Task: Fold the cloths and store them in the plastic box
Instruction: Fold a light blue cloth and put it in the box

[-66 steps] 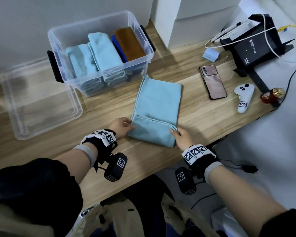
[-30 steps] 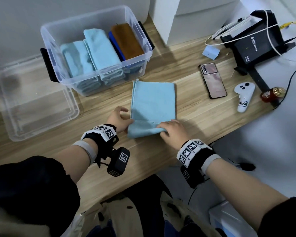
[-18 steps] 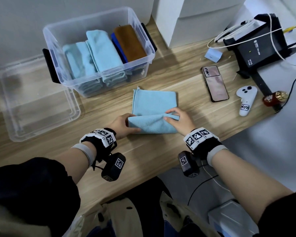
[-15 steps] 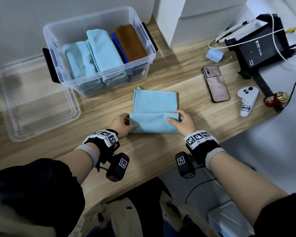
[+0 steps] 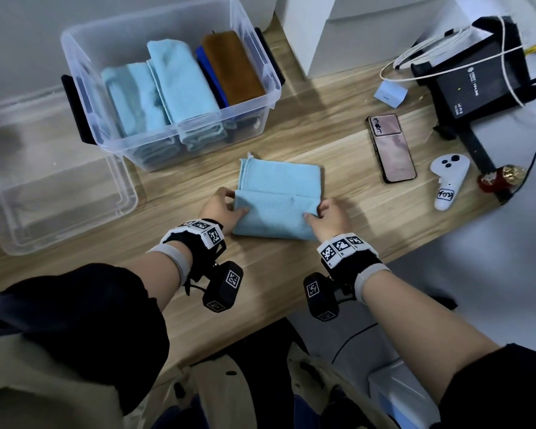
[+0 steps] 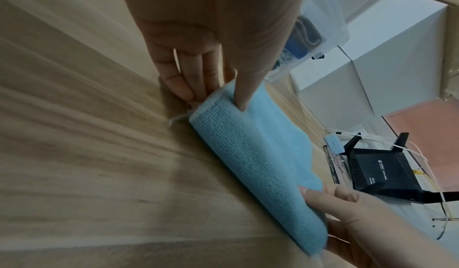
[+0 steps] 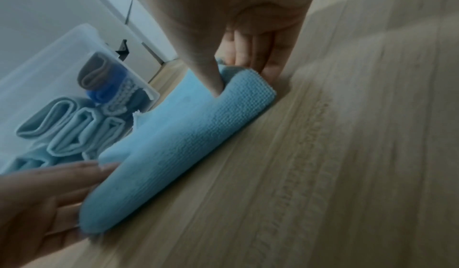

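Head view: the cloth (image 5: 277, 205) lies half-folded on the bench (image 5: 353, 218), between the hands. Left hand (image 5: 222, 209) pinches its left end and right hand (image 5: 330, 216) its right end, thumbs on top, just before the box (image 5: 254, 66).

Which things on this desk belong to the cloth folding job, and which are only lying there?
Job:
- light blue cloth, gripped by left hand and right hand
- plastic box with folded cloths

Lying about:
- clear lid
- phone
- white controller
- black router
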Demonstrator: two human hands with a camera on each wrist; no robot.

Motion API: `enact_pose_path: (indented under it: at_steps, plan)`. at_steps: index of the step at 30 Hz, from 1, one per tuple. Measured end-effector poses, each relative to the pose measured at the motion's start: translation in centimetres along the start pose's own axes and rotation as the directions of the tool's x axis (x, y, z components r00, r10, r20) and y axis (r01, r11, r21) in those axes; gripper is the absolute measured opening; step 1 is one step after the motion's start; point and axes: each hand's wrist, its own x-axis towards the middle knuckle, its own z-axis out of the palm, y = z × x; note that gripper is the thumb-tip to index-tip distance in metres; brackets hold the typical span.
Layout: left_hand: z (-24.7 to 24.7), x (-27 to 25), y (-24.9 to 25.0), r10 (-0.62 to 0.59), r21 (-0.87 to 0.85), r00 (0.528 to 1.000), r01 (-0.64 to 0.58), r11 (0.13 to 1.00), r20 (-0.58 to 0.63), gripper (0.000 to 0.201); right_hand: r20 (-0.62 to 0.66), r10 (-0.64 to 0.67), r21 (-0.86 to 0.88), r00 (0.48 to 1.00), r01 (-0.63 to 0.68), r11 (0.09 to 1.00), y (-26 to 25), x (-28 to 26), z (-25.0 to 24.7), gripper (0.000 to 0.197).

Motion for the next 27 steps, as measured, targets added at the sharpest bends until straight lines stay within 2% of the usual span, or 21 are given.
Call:
enact_pose_path:
  at_steps: [2, 4, 6, 8, 9, 11, 13, 14, 16, 18, 19, 21, 22, 24, 25, 27]
  plan:
    - [-0.2, 0.0, 0.2, -0.004, 0.005, 1.000, 0.004, 1.000, 0.001, 0.042, -0.060, -0.035, -0.058, 0.998, 0.031, 0.998, -0.4, -0.3, 0.0, 0.030]
    - [-0.4, 0.1, 0.3, 0.005, 0.023, 1.000, -0.005, 1.000, 0.001, 0.041, -0.139, -0.184, -0.173, 0.973, 0.159, 0.972, -0.8, -0.6, -0.1, 0.032]
    - [-0.6, 0.2, 0.4, 0.010, 0.028, 1.000, -0.010, 1.000, 0.005, 0.039, -0.175, -0.405, -0.304, 0.897, 0.342, 0.889, -0.9, -1.2, 0.0, 0.041]
    - [-0.7, 0.3, 0.3, -0.007, 0.011, 1.000, 0.007, 1.000, 0.019, 0.039, -0.155, -0.565, -0.362, 0.810, 0.486, 0.795, -0.9, -2.0, 0.2, 0.058]
    - [-0.7, 0.4, 0.2, -0.021, -0.007, 0.999, 0.022, 1.000, 0.028, 0.040, -0.112, -0.617, -0.375, 0.779, 0.542, 0.752, -0.8, -2.3, 0.4, 0.065]
    - [-0.7, 0.4, -0.1, -0.055, -0.053, 0.997, 0.058, 0.997, 0.049, 0.041, 0.090, -0.664, -0.413, 0.742, 0.635, 0.653, -0.3, -2.8, 0.6, 0.075]
    - [-0.8, 0.4, -0.4, -0.101, -0.108, 0.991, 0.110, 0.988, 0.087, 0.041, 0.342, -0.615, -0.469, 0.710, 0.696, 0.543, -0.1, -3.0, 0.8, 0.085]
    - [-0.9, 0.3, -0.5, -0.123, -0.133, 0.986, 0.137, 0.982, 0.109, 0.039, 0.428, -0.581, -0.493, 0.692, 0.718, 0.492, -0.1, -2.9, 0.9, 0.088]
    - [-1.1, 0.1, -0.7, -0.157, -0.191, 0.975, 0.186, 0.964, 0.157, 0.032, 0.501, -0.560, -0.497, 0.660, 0.749, 0.439, -0.3, -2.8, 1.2, 0.080]
    - [-1.5, -0.2, -0.7, -0.179, -0.293, 0.971, 0.220, 0.931, 0.161, 0.024, 0.482, -0.580, -0.432, 0.657, 0.754, 0.495, -1.1, -2.8, 1.1, 0.063]
    - [-1.7, -0.2, -0.7, -0.194, -0.360, 0.972, 0.231, 0.904, 0.136, 0.020, 0.454, -0.579, -0.397, 0.677, 0.736, 0.549, -1.7, -2.7, 0.8, 0.054]
    - [-2.5, -0.1, -0.6, -0.246, -0.475, 0.966, 0.253, 0.843, 0.078, 0.015, 0.415, -0.514, -0.347, 0.751, 0.653, 0.673, -3.2, -2.1, 0.4, 0.039]
    - [-2.8, -0.1, -0.7, -0.277, -0.507, 0.959, 0.269, 0.819, 0.061, 0.015, 0.417, -0.455, -0.314, 0.786, 0.595, 0.740, -4.1, -1.6, 0.3, 0.036]
    - [-3.4, -0.1, -1.1, -0.323, -0.535, 0.944, 0.306, 0.788, 0.065, 0.020, 0.474, -0.310, -0.146, 0.824, 0.421, 0.895, -5.6, -0.5, 0.4, 0.045]
    - [-3.6, -0.3, -1.3, -0.336, -0.543, 0.938, 0.324, 0.775, 0.079, 0.022, 0.504, -0.246, -0.063, 0.828, 0.319, 0.946, -6.2, 0.0, 0.5, 0.048]
    - [-3.8, -0.7, -1.8, -0.356, -0.565, 0.928, 0.354, 0.745, 0.112, 0.025, 0.534, -0.160, 0.007, 0.830, 0.185, 0.983, -6.8, 0.8, 1.0, 0.036]
